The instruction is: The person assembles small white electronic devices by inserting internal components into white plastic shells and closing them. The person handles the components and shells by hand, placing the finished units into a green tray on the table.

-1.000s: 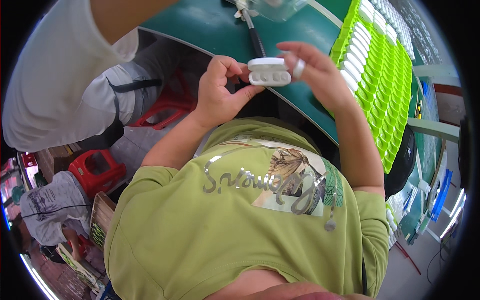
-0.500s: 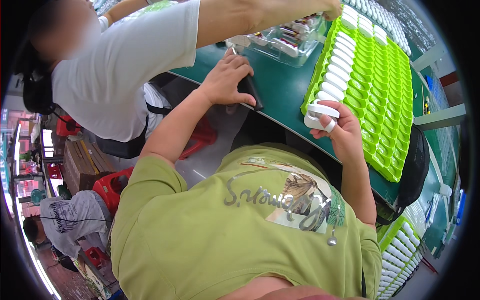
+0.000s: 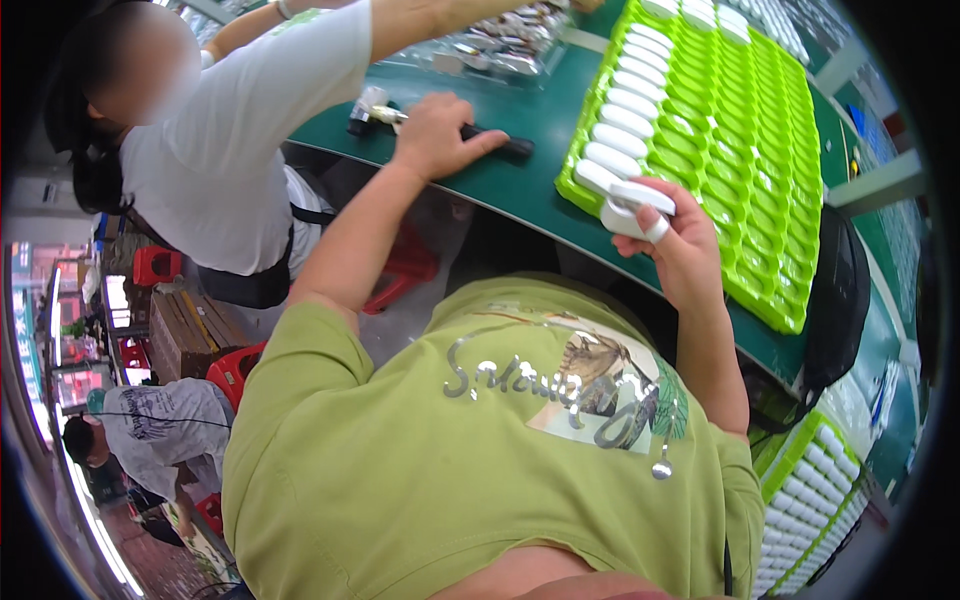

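I wear an olive-green shirt [image 3: 400,480] with short sleeves [image 3: 318,345]. Relative to its brown-patterned panel [image 3: 595,365], silver script lettering [image 3: 490,378] starts left and runs across, green leaf print [image 3: 671,412] adjoins the right, and a silver disc [image 3: 661,468] sits nearer the neckline [image 3: 530,538]. A white band [image 3: 657,230] circles my right thumb [image 3: 649,214].

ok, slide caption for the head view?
Right hand holds a white case by a partly filled green tray; left hand lies on a black-handled tool.

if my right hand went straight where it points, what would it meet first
Past the held case, your right hand would likely first meet the row of white cases in the green tray, though depth is unclear.
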`<state>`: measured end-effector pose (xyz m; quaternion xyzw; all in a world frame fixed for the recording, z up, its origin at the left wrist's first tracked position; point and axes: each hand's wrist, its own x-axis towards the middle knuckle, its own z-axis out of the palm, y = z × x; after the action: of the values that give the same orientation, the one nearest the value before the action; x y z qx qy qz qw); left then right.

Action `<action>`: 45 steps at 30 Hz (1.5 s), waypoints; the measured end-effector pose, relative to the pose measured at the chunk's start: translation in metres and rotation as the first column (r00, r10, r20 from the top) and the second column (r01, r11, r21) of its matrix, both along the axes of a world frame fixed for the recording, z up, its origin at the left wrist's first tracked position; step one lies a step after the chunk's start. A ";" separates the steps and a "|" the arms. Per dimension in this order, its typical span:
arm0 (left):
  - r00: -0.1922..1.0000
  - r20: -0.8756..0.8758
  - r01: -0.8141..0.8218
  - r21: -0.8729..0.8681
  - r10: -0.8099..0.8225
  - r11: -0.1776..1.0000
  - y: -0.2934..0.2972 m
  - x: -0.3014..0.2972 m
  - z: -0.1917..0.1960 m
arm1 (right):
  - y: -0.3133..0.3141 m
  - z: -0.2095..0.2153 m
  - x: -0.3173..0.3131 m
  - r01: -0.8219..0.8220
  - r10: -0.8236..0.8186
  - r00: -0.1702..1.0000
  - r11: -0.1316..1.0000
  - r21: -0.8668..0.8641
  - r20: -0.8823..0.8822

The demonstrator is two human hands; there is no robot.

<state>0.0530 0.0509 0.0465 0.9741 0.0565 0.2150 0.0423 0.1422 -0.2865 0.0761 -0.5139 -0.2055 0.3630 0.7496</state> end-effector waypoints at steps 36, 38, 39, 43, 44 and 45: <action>0.879 0.235 0.254 -0.967 -0.414 -0.008 -0.171 -0.043 0.019 | -0.039 -0.009 -0.046 -0.014 0.016 1.000 0.998 0.059 -0.018; 0.887 0.233 0.253 -0.967 -0.399 -0.002 -0.173 -0.042 0.021 | -0.039 -0.009 -0.045 -0.016 0.017 1.000 0.998 0.059 -0.025; 0.889 0.235 0.253 -0.967 -0.394 -0.005 -0.174 -0.041 0.021 | -0.040 -0.011 -0.045 -0.012 0.014 0.999 0.998 0.063 -0.035; 0.889 0.191 0.217 -0.976 -0.416 0.016 -0.173 -0.041 0.020 | -0.040 -0.013 -0.046 0.002 -0.003 1.000 0.995 0.102 0.014; 0.890 0.180 0.195 -0.981 -0.419 -0.008 -0.172 -0.042 0.019 | -0.046 -0.017 -0.038 -0.069 0.057 0.911 0.998 0.015 0.408; 0.890 0.170 0.173 -0.984 -0.424 -0.032 -0.172 -0.043 0.018 | -0.048 -0.013 -0.033 -0.091 0.082 0.867 0.996 -0.006 0.492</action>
<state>0.0100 -0.1213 0.0649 0.6746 -0.0205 0.0112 0.7378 0.1096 -0.3349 0.0629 -0.5732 -0.4151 0.2519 0.6601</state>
